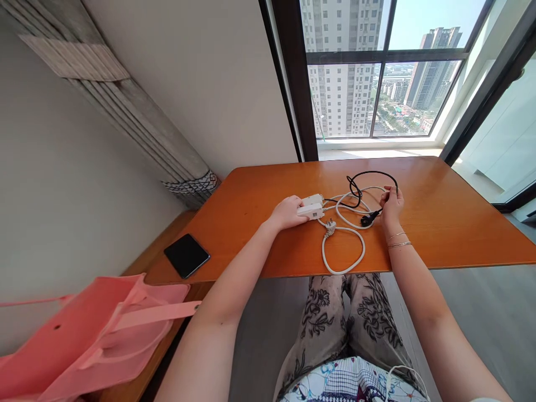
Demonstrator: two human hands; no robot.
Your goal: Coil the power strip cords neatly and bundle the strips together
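My left hand (288, 213) is closed on the near ends of two white power strips (310, 211) lying side by side on the table. From their far ends run a black cord (372, 172) and a white cord (340, 272), looped over each other. My right hand (392, 204) pinches the black cord, part of which rises in an arc above the tabletop. Its black plug (370, 218) lies just left of that hand, over the white loops. A white plug (330, 227) rests near the strips, and the white cord's front loop reaches the table edge.
The orange-brown wooden table (452, 223) stands before a window (377, 56). A black tablet or phone (186, 255) lies at its left. A pink bag (96, 335) is lower left, close to my left arm. A grey curtain (138, 123) hangs along the wall.
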